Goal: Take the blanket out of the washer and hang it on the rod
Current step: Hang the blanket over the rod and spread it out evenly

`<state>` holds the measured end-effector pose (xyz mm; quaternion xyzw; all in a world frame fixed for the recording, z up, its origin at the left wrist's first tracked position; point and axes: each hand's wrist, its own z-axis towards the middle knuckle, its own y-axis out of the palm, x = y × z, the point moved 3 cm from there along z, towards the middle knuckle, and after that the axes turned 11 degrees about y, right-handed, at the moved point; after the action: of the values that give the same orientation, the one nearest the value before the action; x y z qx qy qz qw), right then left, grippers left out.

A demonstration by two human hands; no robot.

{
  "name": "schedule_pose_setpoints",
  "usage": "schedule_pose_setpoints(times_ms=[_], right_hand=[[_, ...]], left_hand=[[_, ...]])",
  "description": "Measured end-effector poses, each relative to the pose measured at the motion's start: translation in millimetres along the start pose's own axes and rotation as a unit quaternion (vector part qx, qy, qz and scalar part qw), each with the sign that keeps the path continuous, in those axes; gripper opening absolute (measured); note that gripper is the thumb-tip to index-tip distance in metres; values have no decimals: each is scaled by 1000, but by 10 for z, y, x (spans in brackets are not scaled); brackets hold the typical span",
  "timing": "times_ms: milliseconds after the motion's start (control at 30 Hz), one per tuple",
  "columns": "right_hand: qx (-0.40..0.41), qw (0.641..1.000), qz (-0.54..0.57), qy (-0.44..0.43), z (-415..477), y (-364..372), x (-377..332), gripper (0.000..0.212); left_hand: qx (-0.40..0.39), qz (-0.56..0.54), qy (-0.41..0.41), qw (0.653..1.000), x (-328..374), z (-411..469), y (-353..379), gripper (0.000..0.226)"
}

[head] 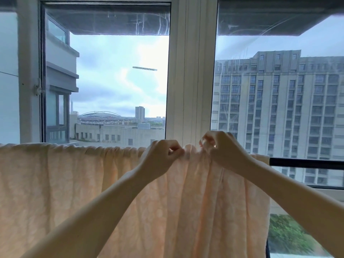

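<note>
Peach patterned blanket point(74, 183) hangs draped over the black rod point(307, 163) before the window frame point(189, 81), its bunched top edge pinched by left hand point(160, 157) and right hand point(221, 149).

Black rod point(307, 163) runs level, horizontal. Pale peach blanket point(74, 183) is draped over it, covering the rod's left and middle stretch, with the fabric gathered in folds along the top. Bare rod shows only at the right end.
</note>
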<state>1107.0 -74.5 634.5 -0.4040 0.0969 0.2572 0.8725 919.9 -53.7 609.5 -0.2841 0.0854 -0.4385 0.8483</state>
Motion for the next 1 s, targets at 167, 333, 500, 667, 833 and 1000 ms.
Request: schedule_pose_setpoints(times_ms=[167,333,500,667,833,1000], right_hand=[[-20,998,-55,-4,-234,-108,140,15],[29,997,-73,-21,-278,-103,213,14],[68,997,-46,-13,-197,-159,344,17],[87,995,-40,10,-65,-394,544,16],[46,997,-46,33,-142,-399,628,9],[63,997,-50,13,-169,-362,551,6]], left_hand=[[24,21,-24,999,-23,15,2,14],[41,49,-38,997,-5,43,30,17],[54,49,-60,996,-34,86,11,21],[60,44,-88,993,-123,149,-2,20],[59,43,-58,996,-18,106,59,11],[79,46,41,995,224,85,104,9]])
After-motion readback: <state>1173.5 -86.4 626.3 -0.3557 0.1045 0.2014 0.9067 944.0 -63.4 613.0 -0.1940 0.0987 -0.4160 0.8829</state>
